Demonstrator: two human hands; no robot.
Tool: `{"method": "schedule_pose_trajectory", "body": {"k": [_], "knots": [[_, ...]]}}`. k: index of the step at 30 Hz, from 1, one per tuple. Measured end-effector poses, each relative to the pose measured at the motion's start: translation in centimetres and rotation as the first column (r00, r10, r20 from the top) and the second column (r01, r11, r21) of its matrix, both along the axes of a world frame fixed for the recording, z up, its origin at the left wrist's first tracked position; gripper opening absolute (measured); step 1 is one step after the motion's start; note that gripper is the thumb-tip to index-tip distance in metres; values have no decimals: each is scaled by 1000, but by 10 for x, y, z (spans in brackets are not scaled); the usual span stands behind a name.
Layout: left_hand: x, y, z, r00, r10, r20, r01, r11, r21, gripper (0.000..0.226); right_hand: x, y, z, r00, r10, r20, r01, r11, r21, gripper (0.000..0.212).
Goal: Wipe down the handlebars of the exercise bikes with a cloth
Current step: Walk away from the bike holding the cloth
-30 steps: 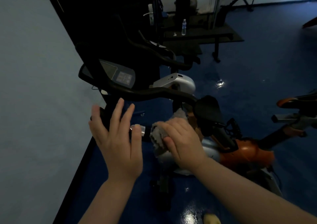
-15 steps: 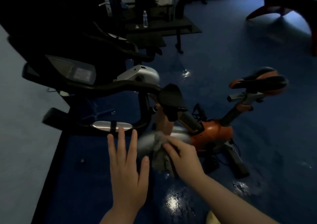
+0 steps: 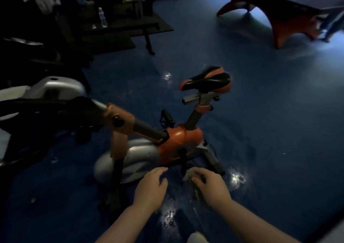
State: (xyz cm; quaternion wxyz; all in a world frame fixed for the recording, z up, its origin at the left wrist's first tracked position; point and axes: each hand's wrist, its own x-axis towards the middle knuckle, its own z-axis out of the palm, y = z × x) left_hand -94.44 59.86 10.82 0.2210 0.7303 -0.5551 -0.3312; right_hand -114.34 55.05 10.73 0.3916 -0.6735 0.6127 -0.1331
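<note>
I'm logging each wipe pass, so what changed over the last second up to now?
Both hands came off the dark bike's handlebar and drew back low, in front of the orange bike. The left hand, earlier spread flat, now has loosely curled fingers and holds nothing. The view swung right. Unchanged: the right hand still grips the cloth.

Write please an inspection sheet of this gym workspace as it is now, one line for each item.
Surface: blue floor, glossy, with light glare spots.
Job's things: grey cloth; orange exercise bike; its handlebars dark and blurred.
Clutter: water bottle on a dark bench.
Grippers: left hand loosely curled, holds nothing; right hand grips the cloth.
Cables: thin dark cable by the bike's base.
Surroundings: second silver bike; red-legged table.
</note>
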Motion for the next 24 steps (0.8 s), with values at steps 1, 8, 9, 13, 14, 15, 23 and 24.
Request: {"method": "schedule_pose_trajectory", "body": {"k": [1,8,9,13,14,15,23,24], "knots": [[-16,-14,-4,1000,-27,3,27,1000,4,39,-21,-5,-3,1000,-18,-10,18,1000,12,25],[-133,-91,-21,968,-248,-41,252,958,140,37,-153,-30,-12,972,-223,-75,229,969,91,25],[-146,-98,-21,960,-276,-56,281,946,159,38,-165,-34,-12,966,-247,-81,253,963,87,25],[-176,-132,-26,938,-339,-65,345,915,209,38,-191,-64,-16,949,-302,-89,308,949,66,23],[-180,-142,-28,937,-345,-62,350,910,223,37,-193,-73,-17,949,-304,-85,310,948,66,23],[-183,-153,-30,934,-351,-63,355,904,239,36,-196,-81,-20,951,-298,-83,304,950,75,24],[-221,-257,-47,913,-399,-84,407,877,258,30,-222,-165,-31,946,-302,-114,313,946,88,24],[-227,-271,-47,913,-399,-91,409,878,250,29,-228,-178,-29,941,-314,-127,324,943,70,23]]}}
